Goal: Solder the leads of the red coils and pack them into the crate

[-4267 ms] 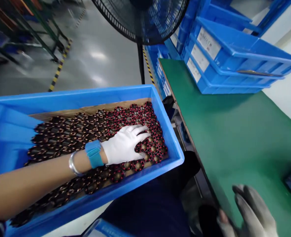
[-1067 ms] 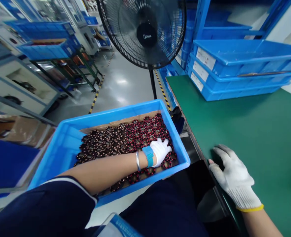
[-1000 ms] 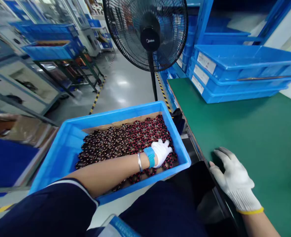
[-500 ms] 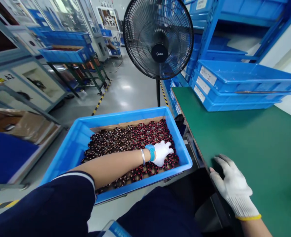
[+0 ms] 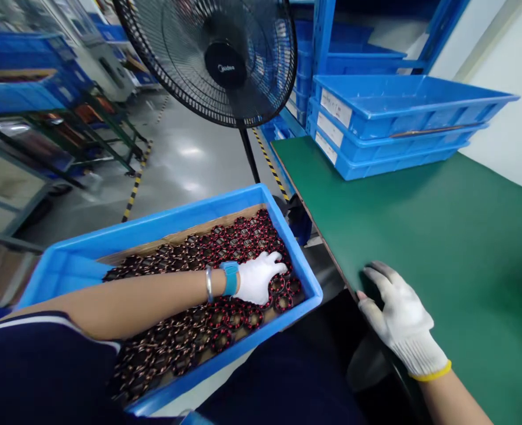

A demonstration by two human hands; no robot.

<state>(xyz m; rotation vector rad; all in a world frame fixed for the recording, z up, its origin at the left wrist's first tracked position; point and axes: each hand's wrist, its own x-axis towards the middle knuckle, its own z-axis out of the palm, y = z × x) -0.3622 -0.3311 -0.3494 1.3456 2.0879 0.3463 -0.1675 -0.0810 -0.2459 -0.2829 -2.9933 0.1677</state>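
Observation:
My left hand, in a white glove, rests over the coils at the right end of a blue bin. Its visible fingers are apart and bent a little downward; their undersides are hidden, and nothing shows held in them. Ring-shaped wound coils with red and copper-coloured windings lie close together in the bin, reddish ones on the right and browner ones on the left. On the edge of the green tabletop lies my right hand, gloved, open and holding nothing, its bare thumb tip at the edge.
A black standing fan stands beyond the bin. Stacked blue trays sit at the tabletop's far end, with a blue shelf rack behind. Cardboard lines the bin. Another blue bin rests on a green stand at left.
The view has turned and shifted, so the bin, fan and tabletop appear further left. My left hand stays among the coils at the right end; my right hand remains on the table edge.

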